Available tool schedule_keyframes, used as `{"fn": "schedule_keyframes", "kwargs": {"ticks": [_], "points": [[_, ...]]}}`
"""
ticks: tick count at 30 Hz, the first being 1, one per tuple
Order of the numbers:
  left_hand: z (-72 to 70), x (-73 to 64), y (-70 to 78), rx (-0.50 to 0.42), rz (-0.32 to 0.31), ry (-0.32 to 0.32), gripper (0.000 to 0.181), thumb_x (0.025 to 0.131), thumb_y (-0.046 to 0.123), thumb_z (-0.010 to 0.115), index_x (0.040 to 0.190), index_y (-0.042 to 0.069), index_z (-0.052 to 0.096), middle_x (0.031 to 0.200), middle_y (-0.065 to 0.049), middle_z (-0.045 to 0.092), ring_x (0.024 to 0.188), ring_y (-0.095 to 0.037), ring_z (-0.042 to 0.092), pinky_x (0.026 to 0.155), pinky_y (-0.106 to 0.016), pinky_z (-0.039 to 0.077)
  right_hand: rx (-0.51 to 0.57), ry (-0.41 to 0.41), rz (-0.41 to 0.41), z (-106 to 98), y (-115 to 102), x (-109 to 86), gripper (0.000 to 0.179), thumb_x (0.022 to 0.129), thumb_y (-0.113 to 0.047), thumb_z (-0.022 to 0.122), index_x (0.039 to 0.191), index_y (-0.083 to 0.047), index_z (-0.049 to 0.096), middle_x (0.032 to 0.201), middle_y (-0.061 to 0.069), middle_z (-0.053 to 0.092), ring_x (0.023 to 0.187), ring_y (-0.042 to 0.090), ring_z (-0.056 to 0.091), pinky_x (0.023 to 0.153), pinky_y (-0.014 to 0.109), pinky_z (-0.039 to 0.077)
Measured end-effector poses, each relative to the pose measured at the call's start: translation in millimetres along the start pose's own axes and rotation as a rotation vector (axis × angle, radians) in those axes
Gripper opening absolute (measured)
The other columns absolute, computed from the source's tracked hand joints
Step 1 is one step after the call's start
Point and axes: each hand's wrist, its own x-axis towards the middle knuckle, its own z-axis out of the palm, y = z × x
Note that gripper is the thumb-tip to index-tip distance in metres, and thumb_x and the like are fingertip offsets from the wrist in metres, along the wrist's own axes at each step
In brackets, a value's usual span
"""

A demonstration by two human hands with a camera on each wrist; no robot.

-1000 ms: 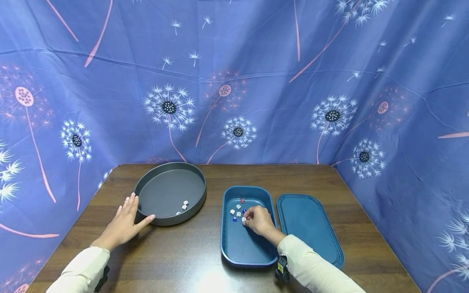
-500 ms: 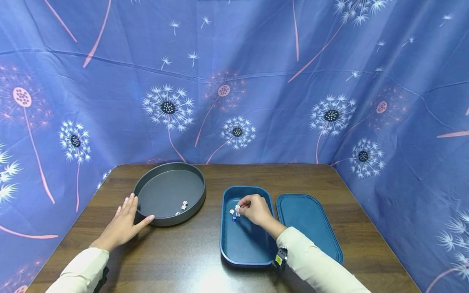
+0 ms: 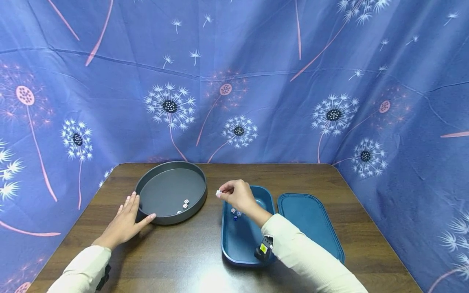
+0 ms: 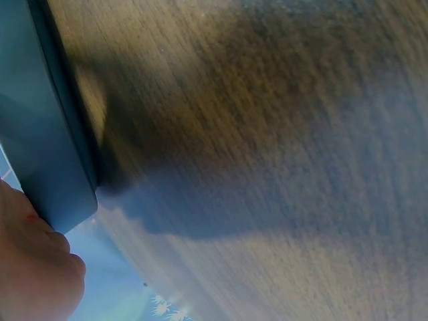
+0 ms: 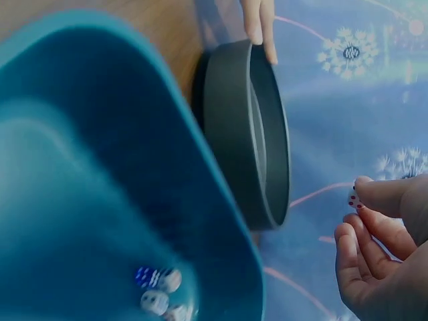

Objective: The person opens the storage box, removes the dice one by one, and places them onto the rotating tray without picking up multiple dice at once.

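My right hand pinches a white die with red pips between thumb and fingertips, above the left rim of a blue rectangular tub. Inside the tub lie several dice, among them a blue die and a white die. My forearm covers part of the tub. To the left stands a round dark grey pan with white dice at its near right wall. My left hand rests at the pan's near left rim, fingers straight and thumb spread along the edge.
A flat blue lid lies right of the tub. The brown wooden table ends at a blue dandelion-patterned cloth at the back and sides. Bare wood separates pan and tub.
My right hand has let go of a first white die inside the tub, picked a different white die from the group, and carried it up and left over the rim. The left hand stays put.
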Motion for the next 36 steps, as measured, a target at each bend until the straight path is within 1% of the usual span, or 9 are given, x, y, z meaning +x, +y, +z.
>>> {"fn": "schedule_keyframes", "kwargs": {"ticks": [7,13,21,26,29,34,36], "points": [[-1.5,-0.3,1.6,-0.012,-0.001,0.000,0.100,0.092,0.059,0.050,0.146,-0.015,0.012,0.154,-0.034,0.006,0.143,-0.048,0.002,0.112,-0.064,0.009,0.018,0.007,-0.034,16,-26,7.0,0.008,0.080,-0.016,0.078,0.082,-0.009,0.075,0.071,-0.001,0.069,0.063,0.009,0.061,0.055,0.019,0.048],[-1.2,-0.3,0.8,-0.002,-0.010,-0.015,0.101,0.092,0.060,0.049,0.147,-0.015,0.010,0.155,-0.033,0.003,0.143,-0.047,0.000,0.112,-0.064,0.009,0.044,0.022,-0.082,39,-43,13.6,0.008,0.079,-0.015,0.078,0.082,-0.008,0.076,0.070,-0.002,0.070,0.059,0.003,0.059,0.055,0.017,0.047],[-1.1,-0.8,1.5,-0.006,-0.005,-0.004,0.100,0.092,0.059,0.050,0.146,-0.016,0.012,0.154,-0.033,0.004,0.143,-0.047,0.002,0.112,-0.064,0.010,0.061,0.037,-0.096,68,-59,19.0,0.008,0.079,-0.016,0.079,0.083,-0.010,0.075,0.070,-0.005,0.070,0.058,-0.003,0.055,0.056,0.013,0.046],[-0.9,-0.3,1.7,-0.005,-0.007,-0.010,0.101,0.092,0.060,0.049,0.147,-0.015,0.010,0.155,-0.033,0.004,0.143,-0.048,0.001,0.112,-0.064,0.009,0.090,0.057,-0.083,83,-57,23.7,0.008,0.080,-0.016,0.078,0.083,-0.009,0.075,0.069,-0.004,0.069,0.057,-0.004,0.053,0.054,0.012,0.044],[-1.2,0.3,1.4,-0.006,-0.007,-0.013,0.101,0.092,0.061,0.049,0.147,-0.014,0.010,0.155,-0.033,0.003,0.143,-0.048,0.001,0.112,-0.064,0.009,0.124,0.074,-0.094,93,-52,27.1,0.008,0.081,-0.015,0.078,0.083,-0.008,0.075,0.069,-0.003,0.069,0.057,-0.004,0.052,0.053,0.011,0.045],[-0.9,0.8,0.3,0.005,-0.008,-0.012,0.101,0.092,0.060,0.049,0.147,-0.015,0.010,0.154,-0.033,0.003,0.142,-0.049,0.003,0.112,-0.065,0.010,0.170,0.108,-0.110,110,-41,31.2,0.009,0.080,-0.013,0.078,0.084,-0.006,0.074,0.070,-0.001,0.069,0.058,-0.005,0.050,0.054,0.010,0.045],[-0.3,0.8,0.7,0.006,-0.007,-0.007,0.101,0.092,0.060,0.049,0.147,-0.015,0.010,0.154,-0.034,0.004,0.142,-0.050,0.005,0.111,-0.065,0.010,0.192,0.110,-0.113,117,-37,31.9,0.009,0.080,-0.012,0.078,0.085,-0.005,0.074,0.071,-0.001,0.068,0.059,-0.005,0.050,0.055,0.010,0.045]]}}
